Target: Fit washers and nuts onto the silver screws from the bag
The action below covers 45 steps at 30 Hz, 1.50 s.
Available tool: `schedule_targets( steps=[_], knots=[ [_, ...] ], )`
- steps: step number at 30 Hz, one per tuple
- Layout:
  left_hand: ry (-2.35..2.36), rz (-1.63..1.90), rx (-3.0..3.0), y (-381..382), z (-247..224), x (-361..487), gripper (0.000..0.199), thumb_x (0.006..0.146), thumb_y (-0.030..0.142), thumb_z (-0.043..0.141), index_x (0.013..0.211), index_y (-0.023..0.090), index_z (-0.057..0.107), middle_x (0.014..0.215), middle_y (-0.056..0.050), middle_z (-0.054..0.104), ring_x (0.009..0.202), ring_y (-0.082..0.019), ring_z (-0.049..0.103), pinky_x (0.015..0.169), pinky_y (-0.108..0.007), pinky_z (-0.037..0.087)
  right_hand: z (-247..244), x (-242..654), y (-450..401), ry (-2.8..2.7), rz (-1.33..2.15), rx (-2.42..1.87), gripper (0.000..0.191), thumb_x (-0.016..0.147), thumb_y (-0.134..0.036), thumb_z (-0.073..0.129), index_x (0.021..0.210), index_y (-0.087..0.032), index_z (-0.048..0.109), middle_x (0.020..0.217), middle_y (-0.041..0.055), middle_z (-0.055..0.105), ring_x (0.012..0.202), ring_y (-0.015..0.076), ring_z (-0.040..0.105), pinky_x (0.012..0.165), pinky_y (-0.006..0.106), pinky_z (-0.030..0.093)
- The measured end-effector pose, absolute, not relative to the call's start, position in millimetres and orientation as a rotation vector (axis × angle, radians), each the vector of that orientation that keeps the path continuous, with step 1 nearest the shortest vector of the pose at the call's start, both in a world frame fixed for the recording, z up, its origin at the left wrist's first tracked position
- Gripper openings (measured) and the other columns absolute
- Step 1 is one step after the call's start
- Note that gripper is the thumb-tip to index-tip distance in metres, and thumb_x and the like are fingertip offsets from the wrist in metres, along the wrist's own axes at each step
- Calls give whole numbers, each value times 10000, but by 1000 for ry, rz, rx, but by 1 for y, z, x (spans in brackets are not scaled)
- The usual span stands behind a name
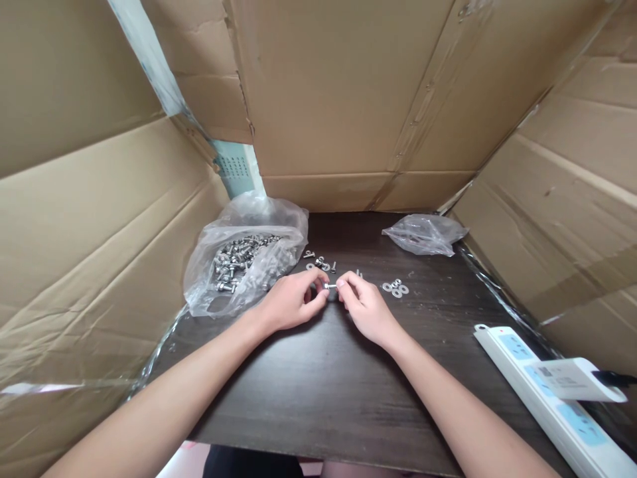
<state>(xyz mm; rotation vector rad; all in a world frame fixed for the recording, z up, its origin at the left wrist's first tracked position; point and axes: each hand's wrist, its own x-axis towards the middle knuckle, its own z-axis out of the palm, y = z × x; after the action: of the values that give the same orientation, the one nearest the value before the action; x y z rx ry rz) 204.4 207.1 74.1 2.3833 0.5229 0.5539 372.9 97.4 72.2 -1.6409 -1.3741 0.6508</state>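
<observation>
A small metal bolt (332,286) lies level between my two hands over the dark table. The thumb and fingers of my left hand (294,300) pinch its thicker left end. At its other end, my right hand (367,309) grips the tip between thumb and forefinger. Just beyond my fingers lie loose bolts (333,267) and flat washers (326,267). Right of my right hand is a little group of washers (397,292). An opened clear plastic bag (199,279) full of bolts and fittings (243,255) rests left of my left hand.
A second clear plastic bag (425,234) lies at the back right of the table (318,392). Cardboard walls (338,86) enclose the back and sides. Along the right edge runs a white power strip (542,398) with a white plug-in adapter (577,380).
</observation>
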Motion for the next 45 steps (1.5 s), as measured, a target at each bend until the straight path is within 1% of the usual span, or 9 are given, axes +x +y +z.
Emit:
schedule_targets(
  steps=[4,10,22,27,31,36,39,45],
  knots=[
    [519,544,2392,207,74,204,225,949,324,575,1143,212,598,941,5,713,658,-115,637,670,-256,470,74,372,97,-1399,640,-1646,315,1012,-427,433,802,-206,512,687,-11,537,614,136,489,602,268,372],
    [534,537,2372,207,74,204,227,954,339,577,1139,208,594,938,4,713,661,-115,633,674,-256,471,74,372,97,-1383,644,-1643,315,1011,-431,426,805,-206,508,695,-11,537,625,138,504,608,266,381],
    [532,545,2397,208,74,204,167,967,347,562,952,187,608,835,-13,674,681,-136,601,635,-255,443,73,372,98,-1381,620,-1633,313,1015,-418,427,796,-210,510,676,-11,530,619,140,477,608,264,374],
    [518,537,2407,208,75,204,157,967,333,560,982,189,620,852,-15,677,713,-141,608,649,-252,447,74,371,98,-1394,611,-1625,309,1011,-411,427,792,-211,512,681,-9,535,626,141,470,615,264,365],
    [510,533,2421,209,74,204,185,976,346,547,988,185,639,853,-16,674,688,-133,583,652,-259,439,74,371,98,-1399,613,-1627,307,1009,-408,425,791,-209,510,692,-9,538,633,139,467,624,265,363],
    [493,523,2442,209,73,204,213,993,355,524,1013,184,649,872,-27,678,715,-142,594,686,-273,446,75,372,97,-1409,606,-1624,295,1012,-395,431,806,-206,523,704,-5,560,643,141,481,626,266,374],
    [483,535,2461,209,74,204,199,989,335,520,992,182,647,850,-25,666,707,-141,582,678,-271,441,76,372,97,-1414,633,-1624,284,1012,-401,443,829,-204,535,720,-3,577,641,140,487,620,267,379],
    [463,582,2465,210,74,205,131,931,253,557,940,177,663,840,-24,660,727,-138,592,676,-255,439,76,372,96,-1410,701,-1597,212,982,-386,500,911,-200,571,757,4,590,673,146,515,628,270,406]
  ],
)
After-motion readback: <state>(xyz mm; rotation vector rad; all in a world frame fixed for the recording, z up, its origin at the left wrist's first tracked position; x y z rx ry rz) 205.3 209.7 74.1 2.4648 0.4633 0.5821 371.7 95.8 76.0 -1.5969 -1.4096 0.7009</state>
